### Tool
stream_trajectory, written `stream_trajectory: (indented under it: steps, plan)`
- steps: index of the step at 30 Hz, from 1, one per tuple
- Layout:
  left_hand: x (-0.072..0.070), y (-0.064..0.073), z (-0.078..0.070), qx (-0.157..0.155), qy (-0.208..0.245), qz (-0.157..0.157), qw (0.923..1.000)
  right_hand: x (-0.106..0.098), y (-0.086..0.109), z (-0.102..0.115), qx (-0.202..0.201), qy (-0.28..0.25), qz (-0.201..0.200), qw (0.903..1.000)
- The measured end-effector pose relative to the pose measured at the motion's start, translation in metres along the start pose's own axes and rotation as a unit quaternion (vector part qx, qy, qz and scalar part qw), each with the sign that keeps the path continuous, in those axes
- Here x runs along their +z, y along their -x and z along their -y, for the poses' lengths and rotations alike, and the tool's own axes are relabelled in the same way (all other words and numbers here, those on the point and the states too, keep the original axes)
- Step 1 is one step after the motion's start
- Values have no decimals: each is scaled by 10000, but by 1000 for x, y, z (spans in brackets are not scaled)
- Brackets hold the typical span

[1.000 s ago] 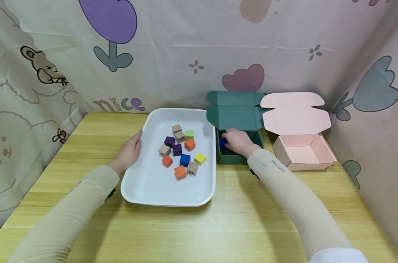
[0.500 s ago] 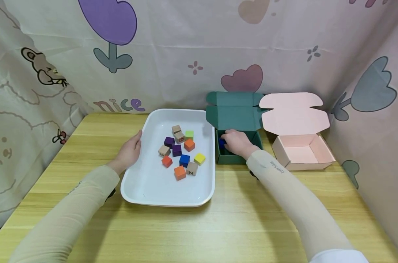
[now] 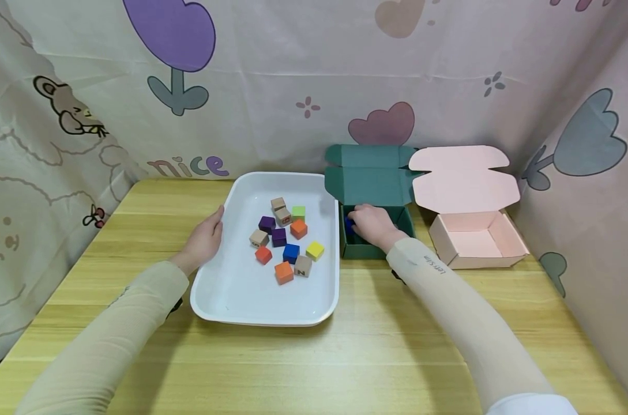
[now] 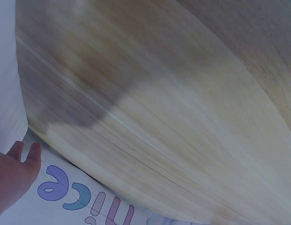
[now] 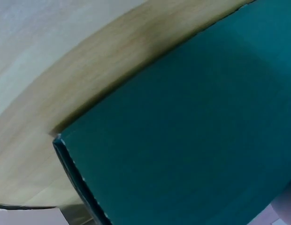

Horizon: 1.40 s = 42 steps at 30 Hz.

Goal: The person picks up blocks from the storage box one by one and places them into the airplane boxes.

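Note:
My left hand (image 3: pixel 202 239) holds the left rim of a white tray (image 3: pixel 262 302); in the left wrist view its fingers (image 4: pixel 34 157) lie along the tray's outer side. Loose cubes are in the tray: orange ones, a red cube (image 3: pixel 263 255), purple, plain wood with printed marks, a blue cube (image 3: pixel 290 253), yellow and light green. My right hand (image 3: pixel 373 223) reaches into the open green box (image 3: pixel 365 252) and holds a blue block (image 3: pixel 349 226) near its left wall. That block is mostly covered by the fingers. The right wrist view is mostly filled by the box's green side (image 5: pixel 173 122).
An open pink box (image 3: pixel 482 245) stands to the right of the green one, its lid folded back. Both lids lean towards the patterned curtain (image 3: pixel 272 80) behind the wooden table (image 3: pixel 272 374). The tray's right side stands close to the green box.
The right hand stays in the green box on the blue block, its forearm shifting slightly left. The left hand, tray and cubes have not visibly moved.

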State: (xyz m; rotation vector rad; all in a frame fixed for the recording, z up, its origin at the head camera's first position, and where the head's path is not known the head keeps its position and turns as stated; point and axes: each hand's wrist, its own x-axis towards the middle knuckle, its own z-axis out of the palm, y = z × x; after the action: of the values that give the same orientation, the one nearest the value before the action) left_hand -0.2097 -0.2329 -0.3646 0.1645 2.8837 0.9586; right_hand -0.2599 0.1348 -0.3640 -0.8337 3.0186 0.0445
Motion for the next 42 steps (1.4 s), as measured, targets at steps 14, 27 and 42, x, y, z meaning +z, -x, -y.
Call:
stream_trajectory:
  steps: [14,27,42]
  plan:
    - [-1,0,1,21,-70,-3,10000,-30,0,4,266,-522,-1019,9931]
    - [-1,0,3,58,7,35,10000,-58,-17,49,-121,-446,-1076,9931]
    - [-1,1,1,52,-27,4,10000,-25,-45,88,-509,-129,992,9937]
